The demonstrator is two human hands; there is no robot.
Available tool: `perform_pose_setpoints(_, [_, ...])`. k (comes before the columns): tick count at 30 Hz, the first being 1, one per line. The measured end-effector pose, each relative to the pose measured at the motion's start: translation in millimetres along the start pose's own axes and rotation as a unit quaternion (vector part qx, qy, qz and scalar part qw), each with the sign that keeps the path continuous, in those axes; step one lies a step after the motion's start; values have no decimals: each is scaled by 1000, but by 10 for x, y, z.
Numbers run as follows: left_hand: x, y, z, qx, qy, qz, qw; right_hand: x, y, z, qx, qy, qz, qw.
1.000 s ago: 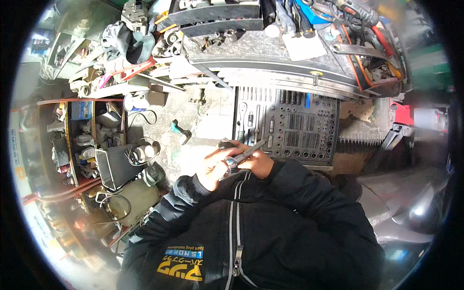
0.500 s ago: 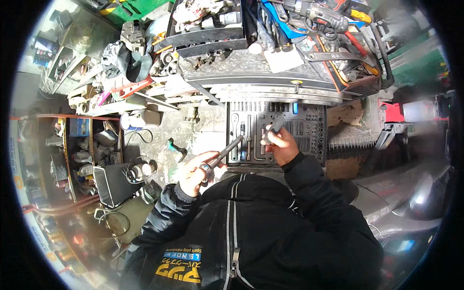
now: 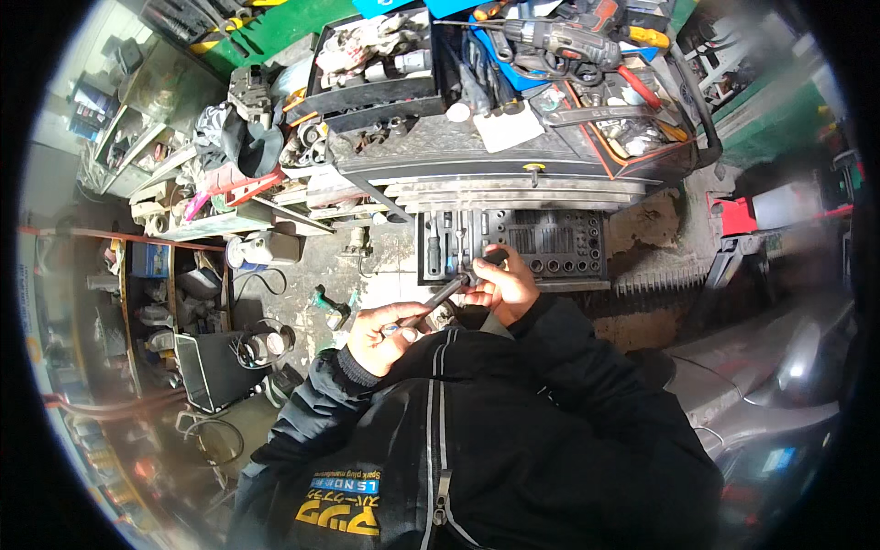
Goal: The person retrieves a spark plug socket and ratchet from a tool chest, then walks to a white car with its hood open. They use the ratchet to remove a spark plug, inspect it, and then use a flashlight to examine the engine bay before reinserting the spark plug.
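Note:
My left hand (image 3: 380,335) is closed round a grey metal bar tool that looks like a ratchet handle (image 3: 445,292). Its far end points up and right and meets the fingers of my right hand (image 3: 509,289). Those fingers are closed on a short dark piece like a socket (image 3: 496,257); where the two pieces touch is partly hidden. Just beyond my hands, a part-open tool drawer (image 3: 600,282) holds sockets, bits and long-handled tools in a dark fitted tray.
Above the drawer stands a tool cabinet (image 3: 431,158), its top crowded with a power drill (image 3: 559,41), wrenches and a black box (image 3: 385,108). Cluttered shelves (image 3: 174,302) line the left. A green-and-black tool (image 3: 332,307) rests on the floor; a red-and-black stand (image 3: 733,215) is at right.
My hands have come together, so the bar's end now meets the right fingers. The drawer has slid partway toward the cabinet, showing less of its tray. The view has shifted slightly.

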State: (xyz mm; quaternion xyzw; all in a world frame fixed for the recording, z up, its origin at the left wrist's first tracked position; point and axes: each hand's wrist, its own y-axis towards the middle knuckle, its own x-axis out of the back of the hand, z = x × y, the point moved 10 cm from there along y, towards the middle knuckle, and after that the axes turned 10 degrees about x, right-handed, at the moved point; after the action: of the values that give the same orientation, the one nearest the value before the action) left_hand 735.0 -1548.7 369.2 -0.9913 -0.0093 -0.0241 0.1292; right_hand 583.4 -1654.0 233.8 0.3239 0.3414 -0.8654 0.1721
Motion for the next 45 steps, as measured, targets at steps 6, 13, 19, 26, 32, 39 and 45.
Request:
perform_pose_setpoints(6, [-193, 53, -162, -39, 138, 19, 989, 22, -167, 174, -76, -98, 1, 992])
perform_pose_setpoints(13, [-299, 153, -244, -46, 133, 29, 990, 113, -242, 230, -69, -75, 58, 993])
perform_pose_setpoints(19, [-81, 1, 292, 141, 112, -103, 978, 1135, 798, 849, 53, 90, 57, 993])
perform_pose_setpoints(26, [14, -229, 374, 97, -66, -119, 986, 2444, 1346, 1329, 178, 178, -223, 942])
perform_pose_setpoints(32, [-16, -253, 321, 114, -63, -127, 983, 2716, 987, 987, 178, 103, -271, 940])
perform_pose_setpoints(39, [-106, -148, 334, 165, -26, -92, 982, 2856, -3, 883, -22, -310, -140, 940])
perform_pose_setpoints(45, [-275, 40, 356, 170, -15, -42, 984, 2488, -402, 1039, -62, -765, 5, 641])
